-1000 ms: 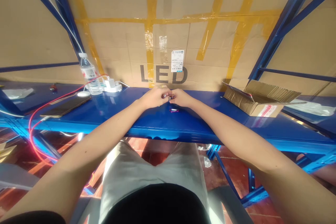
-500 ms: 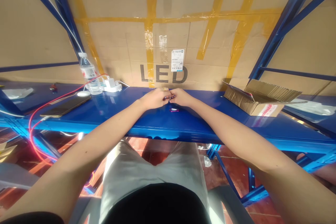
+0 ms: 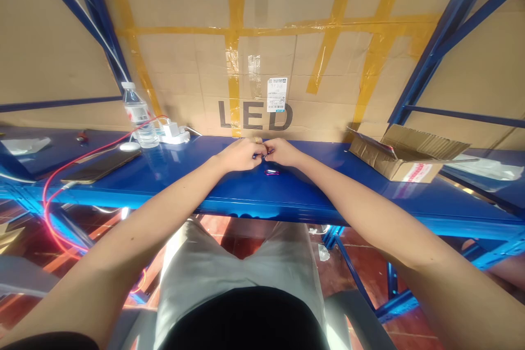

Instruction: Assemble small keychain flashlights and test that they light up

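My left hand (image 3: 245,153) and my right hand (image 3: 284,152) meet over the blue tabletop (image 3: 229,191), fingertips almost touching. Both are closed, with the fingers bent inward. Pinched between them is a small dark, shiny object (image 3: 269,152), too small and too covered by fingers to name. A ring shows on a finger of my left hand. Just below the hands a small piece with a pale top and a pinkish edge (image 3: 271,172) lies on the tabletop, touched by neither hand.
On the left stand a water bottle (image 3: 140,115) and a white plug adapter (image 3: 174,131); a red cable (image 3: 48,197) runs to a dark phone-like slab (image 3: 96,167). An opened cardboard box (image 3: 418,170) sits at right. Behind rises a taped cardboard panel (image 3: 184,82).
My left hand has shifted slightly left and its fingers have moved around the small dark object. My right hand stays nearly in place. The piece on the tabletop has not moved.
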A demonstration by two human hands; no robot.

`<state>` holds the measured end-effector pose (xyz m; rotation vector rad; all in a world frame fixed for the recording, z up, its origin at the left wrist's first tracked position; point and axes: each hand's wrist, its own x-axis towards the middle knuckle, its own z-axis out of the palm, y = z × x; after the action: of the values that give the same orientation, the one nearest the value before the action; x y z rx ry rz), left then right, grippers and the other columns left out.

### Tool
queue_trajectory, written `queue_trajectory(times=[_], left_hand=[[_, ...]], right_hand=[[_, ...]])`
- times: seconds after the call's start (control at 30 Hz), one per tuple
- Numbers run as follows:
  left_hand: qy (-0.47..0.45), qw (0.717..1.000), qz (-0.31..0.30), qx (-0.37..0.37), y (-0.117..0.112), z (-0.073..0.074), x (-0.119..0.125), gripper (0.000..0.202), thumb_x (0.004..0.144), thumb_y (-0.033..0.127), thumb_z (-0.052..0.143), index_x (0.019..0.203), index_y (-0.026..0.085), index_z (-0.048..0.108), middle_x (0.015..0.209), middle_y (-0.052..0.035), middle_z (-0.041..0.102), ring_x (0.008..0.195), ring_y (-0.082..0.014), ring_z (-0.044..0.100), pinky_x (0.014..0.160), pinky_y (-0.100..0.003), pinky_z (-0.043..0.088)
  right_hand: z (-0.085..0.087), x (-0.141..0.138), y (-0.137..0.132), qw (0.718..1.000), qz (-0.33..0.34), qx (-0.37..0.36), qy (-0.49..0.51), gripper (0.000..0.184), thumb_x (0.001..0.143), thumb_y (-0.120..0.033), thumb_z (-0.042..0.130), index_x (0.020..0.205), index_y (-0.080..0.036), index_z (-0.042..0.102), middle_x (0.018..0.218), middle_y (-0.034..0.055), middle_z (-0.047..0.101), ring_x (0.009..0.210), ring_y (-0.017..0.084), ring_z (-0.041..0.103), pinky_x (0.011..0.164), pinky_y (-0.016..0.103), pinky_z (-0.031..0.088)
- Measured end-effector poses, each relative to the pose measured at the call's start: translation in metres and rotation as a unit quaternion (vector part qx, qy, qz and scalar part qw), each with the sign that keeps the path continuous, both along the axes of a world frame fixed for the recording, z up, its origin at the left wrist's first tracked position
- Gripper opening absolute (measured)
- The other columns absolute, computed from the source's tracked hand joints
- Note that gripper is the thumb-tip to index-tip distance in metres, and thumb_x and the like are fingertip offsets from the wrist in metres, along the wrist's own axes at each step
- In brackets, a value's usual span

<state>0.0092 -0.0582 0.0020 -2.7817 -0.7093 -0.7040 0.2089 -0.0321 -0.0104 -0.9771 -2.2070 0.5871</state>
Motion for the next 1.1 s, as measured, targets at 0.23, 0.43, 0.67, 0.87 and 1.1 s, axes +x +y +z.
queue_trajectory(times=[0.23,0.43,0.67,0.87,1.1], left_hand=[[-0.098,0.994,0.005,-0.05,0.003,0.003,-0.002,0.022,0.08,0.014,0.055,0.088,0.018,0.075,0.088,-0.0051,0.072,0.074,-0.0164,0.062,0.072,-0.03,0.049],[-0.016,0.943,0.09,-0.319,0.016,0.014,-0.029,0.03,0.075,0.032,0.072,0.102,0.021,0.077,0.085,-0.0023,0.076,0.067,-0.015,0.066,0.064,-0.025,0.047],[0.014,0.935,0.084,-0.343,0.029,0.006,-0.034,0.021,0.075,0.032,0.074,0.092,0.021,0.08,0.087,-0.0047,0.079,0.077,-0.0185,0.071,0.069,-0.026,0.049],[0.01,0.941,0.071,-0.33,0.034,0.003,-0.036,0.016,0.075,0.03,0.074,0.086,0.019,0.078,0.082,-0.0045,0.078,0.07,-0.0167,0.068,0.066,-0.025,0.047],[0.011,0.923,0.052,-0.38,0.036,0.007,-0.044,0.034,0.069,0.023,0.073,0.102,0.021,0.08,0.091,-0.0044,0.08,0.071,-0.0154,0.07,0.066,-0.024,0.049]], right_hand=[[-0.004,0.002,0.004,0.999,0.01,-0.024,0.026,0.017,0.062,-0.01,0.064,0.077,-0.016,0.071,0.074,-0.0009,0.069,0.072,0.017,0.061,0.071,0.029,0.046],[-0.004,0.002,0.005,1.0,-0.004,-0.019,0.009,0.016,0.064,-0.011,0.068,0.079,-0.016,0.073,0.078,0.0019,0.072,0.075,0.018,0.064,0.073,0.031,0.049],[-0.003,0.003,0.006,1.0,0.004,-0.009,0.005,0.016,0.065,-0.011,0.069,0.079,-0.017,0.074,0.079,0.002,0.073,0.075,0.018,0.064,0.074,0.032,0.05],[-0.004,0.003,0.006,1.0,0.007,-0.007,0.005,0.017,0.065,-0.012,0.07,0.08,-0.016,0.074,0.081,0.0026,0.073,0.075,0.018,0.064,0.075,0.032,0.05],[-0.003,0.003,0.004,1.0,0.023,0.001,0.007,0.012,0.065,-0.013,0.069,0.077,-0.016,0.072,0.081,0.0028,0.072,0.074,0.017,0.062,0.076,0.034,0.051]])
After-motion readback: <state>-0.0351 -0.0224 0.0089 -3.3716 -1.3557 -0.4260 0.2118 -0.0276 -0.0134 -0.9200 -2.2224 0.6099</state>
